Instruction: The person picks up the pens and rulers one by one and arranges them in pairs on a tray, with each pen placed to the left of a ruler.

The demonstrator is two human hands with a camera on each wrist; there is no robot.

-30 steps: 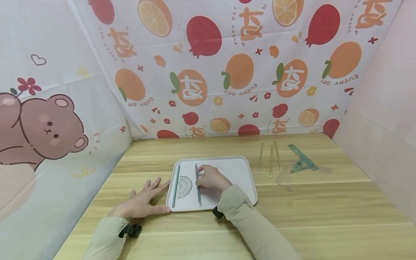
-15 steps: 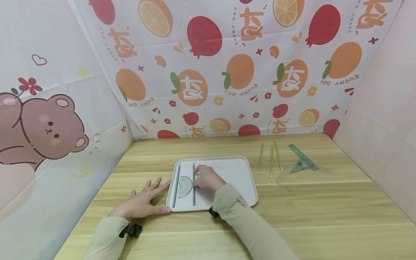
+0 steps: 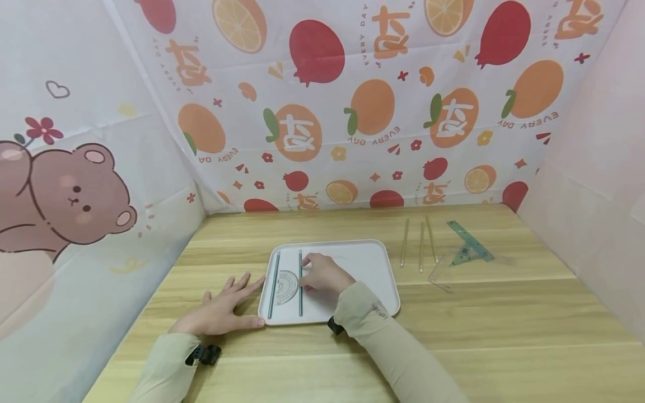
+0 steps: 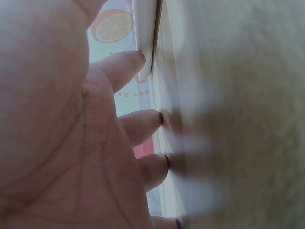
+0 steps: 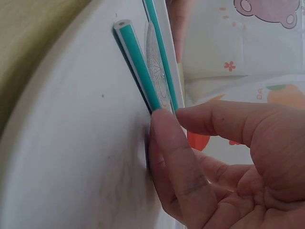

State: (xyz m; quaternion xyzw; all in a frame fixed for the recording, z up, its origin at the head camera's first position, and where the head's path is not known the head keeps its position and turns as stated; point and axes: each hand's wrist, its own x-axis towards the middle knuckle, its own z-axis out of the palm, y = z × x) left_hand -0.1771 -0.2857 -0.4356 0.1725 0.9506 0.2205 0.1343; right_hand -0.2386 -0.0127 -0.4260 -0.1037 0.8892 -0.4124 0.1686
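Observation:
My right hand [image 3: 326, 274] pinches a green-and-white striped pencil [image 3: 300, 305] between thumb and fingers, low over a white tray [image 3: 365, 274]. In the right wrist view the pencil [image 5: 136, 59] extends past my fingertips and seems to lie on or just above the tray. A clear half-round protractor [image 3: 287, 288] lies left of it. Beyond that, a second green pencil [image 3: 274, 286] runs along the tray's left side. My left hand [image 3: 221, 310] rests on the table, fingers spread, thumb and index finger touching the tray's left edge. The left wrist view shows its palm [image 4: 62, 143].
Right of the tray, several thin wooden sticks or pencils [image 3: 421, 249] lie on the wooden table [image 3: 478, 330]. Near them are a green ruler [image 3: 471, 240], a green set square [image 3: 462, 256] and a clear angled piece [image 3: 439, 280]. Printed cloth [image 3: 322, 129] walls the back.
My right hand has moved slightly left with the pencil, straightening it beside the protractor. In the last half second it stays about there. My left hand has kept its place.

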